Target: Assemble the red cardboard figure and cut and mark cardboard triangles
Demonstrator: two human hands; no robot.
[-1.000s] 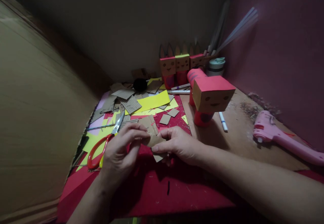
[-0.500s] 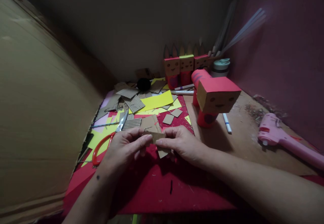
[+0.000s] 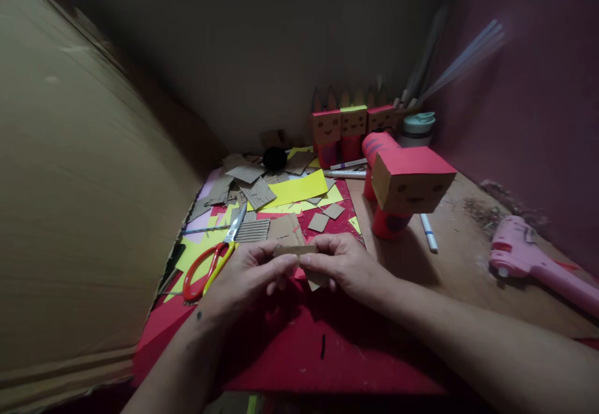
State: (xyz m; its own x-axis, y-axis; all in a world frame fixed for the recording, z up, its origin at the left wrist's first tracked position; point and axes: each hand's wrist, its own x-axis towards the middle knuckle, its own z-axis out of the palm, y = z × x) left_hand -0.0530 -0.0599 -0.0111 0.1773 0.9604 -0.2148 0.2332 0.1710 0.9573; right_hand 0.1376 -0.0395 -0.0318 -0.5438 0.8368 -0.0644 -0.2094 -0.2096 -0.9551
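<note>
Between my two hands is a small brown cardboard piece (image 3: 294, 250), pinched at its near edge. My left hand (image 3: 255, 269) grips its left end with thumb and fingers. On the right end, my right hand (image 3: 344, 267) has its thumb pressed on top, and another cardboard corner (image 3: 316, 280) sticks out below those fingers. How the two pieces join is hidden by the fingers. Scissors with red and yellow handles (image 3: 210, 270) lie just beyond my left wrist. Two small cardboard squares (image 3: 319, 222) rest on the red surface past my hands.
A box-headed cardboard animal (image 3: 414, 183) stands right of centre, with several similar smaller figures (image 3: 353, 123) behind it. A pink glue gun (image 3: 519, 251) and a marker (image 3: 428, 233) lie at the right. Cardboard and yellow paper scraps (image 3: 299, 189) cover the back left, beside a tall cardboard wall (image 3: 93, 183).
The whole scene has shifted slightly right in view. The held cardboard has tilted so less of its face shows. More of the scissors' yellow handle is now visible.
</note>
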